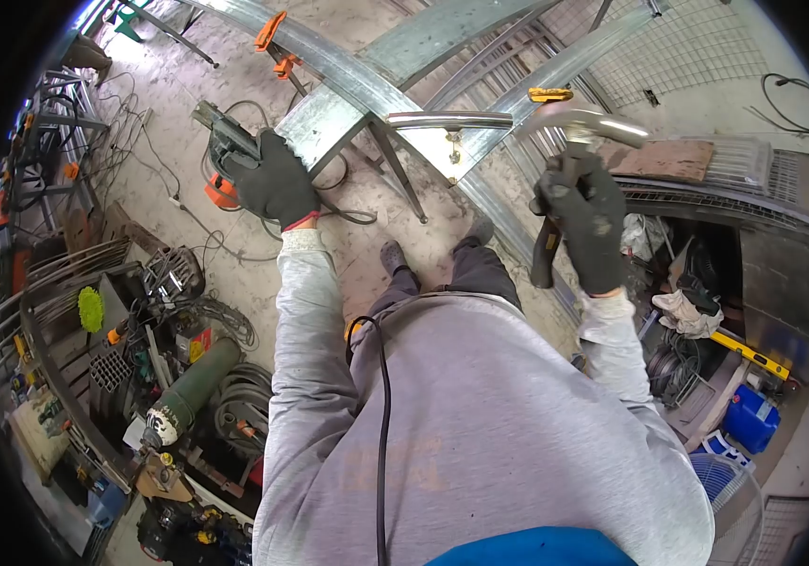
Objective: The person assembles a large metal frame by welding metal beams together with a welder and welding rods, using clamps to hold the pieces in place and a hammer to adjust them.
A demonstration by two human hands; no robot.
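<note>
My left hand (277,187), in a black glove, is closed around a dark metal tool (228,140) with a blocky, pale metal end. I cannot make out its exact kind. An orange part (221,192) shows just below that hand. My right hand (588,222), also gloved, grips a hammer (546,253) by its dark handle. The hammer's head is raised above the fist and smeared by motion. Between the hands, a narrow curved metal strip (451,120) lies across the galvanized steel frame (329,118). A yellow clamp (550,94) sits near the hammer head.
Orange clamps (286,66) hold onto the frame's far beam. Cables cross the concrete floor on the left. A green gas cylinder (192,391) lies among tools and coiled hoses. On the right are a loaded shelf (782,274), a yellow level (749,355) and a blue container (751,418).
</note>
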